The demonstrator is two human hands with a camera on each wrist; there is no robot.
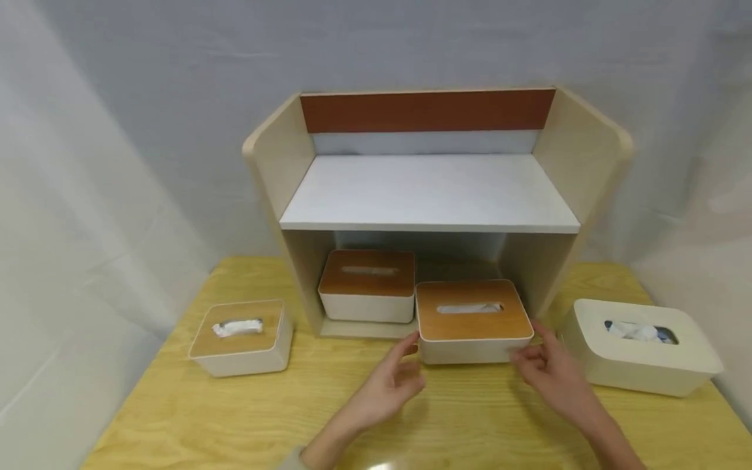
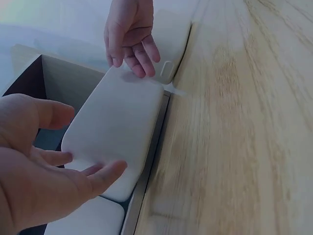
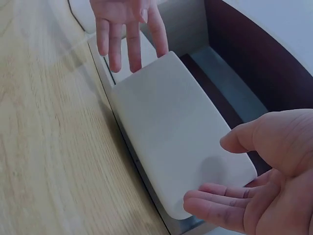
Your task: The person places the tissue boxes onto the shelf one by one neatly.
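Note:
A tissue box (image 1: 476,326) with a wood-look lid and white sides juts out of the lower compartment at its right half. At its left front corner is my left hand (image 1: 382,385), index fingertip right at the side and the other fingers loosely bent. My right hand (image 1: 558,378) flanks the opposite end, its index finger stretched along the side wall. In the left wrist view, the box's white front (image 2: 117,117) lies between both hands, thumb apart from it. A second wood-lidded tissue box (image 1: 367,307) stands inside the compartment, directly left of the first.
The two-tier shelf (image 1: 429,189) stands at the back of the wooden table (image 1: 329,391). To its left is a smaller tissue box (image 1: 241,359) with a light wood lid; to its right, a cream tissue box (image 1: 646,372). Pale cloth (image 1: 411,46) hangs behind.

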